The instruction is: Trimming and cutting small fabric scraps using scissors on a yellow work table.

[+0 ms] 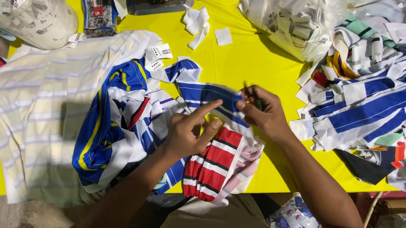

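1. A blue striped fabric piece (212, 97) lies on the yellow table (254, 62), pinched by the right hand (264, 112), pressed by the left hand (191, 134)
2. A sorted heap (365, 97) lies right; a jumbled pile (135, 120) looks unhandled

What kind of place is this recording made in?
Probably a garment workshop: striped fabric pieces piled on a yellow table, a clear bag of white labels, and both hands, left hand and right hand, on a blue striped piece.

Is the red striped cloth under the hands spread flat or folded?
Folded: the red striped cloth is doubled over in a narrow stack, with other layers showing at its edge.
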